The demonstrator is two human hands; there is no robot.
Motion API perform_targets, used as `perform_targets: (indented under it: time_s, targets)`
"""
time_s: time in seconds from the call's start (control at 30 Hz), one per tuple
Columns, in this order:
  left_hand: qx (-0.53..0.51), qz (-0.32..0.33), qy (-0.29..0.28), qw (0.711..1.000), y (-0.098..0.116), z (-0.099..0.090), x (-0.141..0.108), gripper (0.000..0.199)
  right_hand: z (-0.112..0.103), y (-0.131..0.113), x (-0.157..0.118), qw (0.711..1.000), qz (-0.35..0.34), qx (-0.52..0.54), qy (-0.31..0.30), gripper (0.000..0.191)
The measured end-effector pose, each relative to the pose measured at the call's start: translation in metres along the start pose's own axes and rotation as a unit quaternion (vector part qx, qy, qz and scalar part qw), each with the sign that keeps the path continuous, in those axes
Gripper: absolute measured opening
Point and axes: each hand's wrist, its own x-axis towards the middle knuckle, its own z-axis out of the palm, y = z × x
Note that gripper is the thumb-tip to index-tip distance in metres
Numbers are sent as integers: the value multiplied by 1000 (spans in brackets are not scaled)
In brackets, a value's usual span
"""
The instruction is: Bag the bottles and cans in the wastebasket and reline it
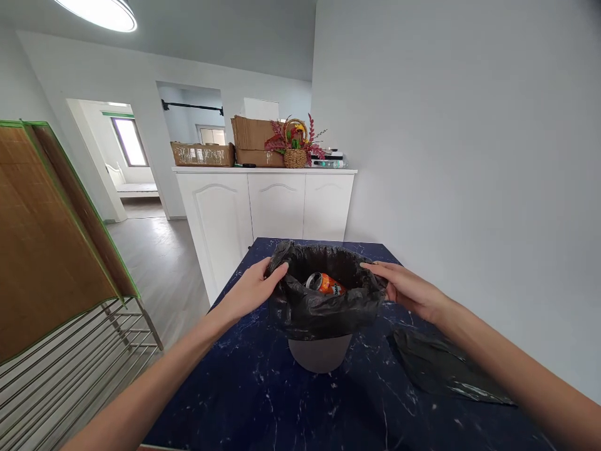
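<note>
A grey trash can (320, 356) stands upright on the dark blue marbled table (225, 388), lined with a black garbage bag (328, 313) whose top folds down over the outside. Inside the bag lies an orange drink can (325, 284), tilted, its silver end facing left. My left hand (260, 283) grips the bag's rim on the left side, thumb on the inner edge. On the opposite side my right hand (404, 285) pinches the rim, with some fingers hidden behind the plastic. Near my right forearm a folded black garbage bag (446, 366) lies flat on the table.
White cabinets (277, 203) stand beyond the table, topped with cardboard boxes (256, 141), a flower basket (295, 156) and a plastic bottle (331, 164). A metal rack (94, 344) with a brown board (51, 238) is at left. A bare wall (460, 156) rises along the right.
</note>
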Motion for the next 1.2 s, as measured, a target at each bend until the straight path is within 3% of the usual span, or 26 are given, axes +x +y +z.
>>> perform_targets:
  time_s: [0.13,0.2,0.33,0.43,0.67,0.8,1.0,1.2]
  targets:
    - [45,33,78,995,4,-1,18,40,-9,-22,14,991,-43,-122,36,37]
    - [24,46,85,995,10,-2,26,39,-11,-37,16,988,-79,-132,31,36]
    - [-101,60,69,991,28,1,41,25,-7,-64,23,990,-133,-49,22,35]
    - [-197,60,97,974,42,9,50,18,0,-73,32,988,-154,30,8,31]
    - [-294,15,121,948,57,19,68,17,11,-70,55,982,-144,119,15,16]
    - [-344,-33,139,928,59,24,86,15,4,-65,74,981,-96,163,43,21]
    - [-382,-78,221,894,57,29,115,17,-10,-62,100,973,-57,210,75,24]
    - [-382,-44,243,890,64,40,114,18,-13,-64,103,970,-90,220,57,22]
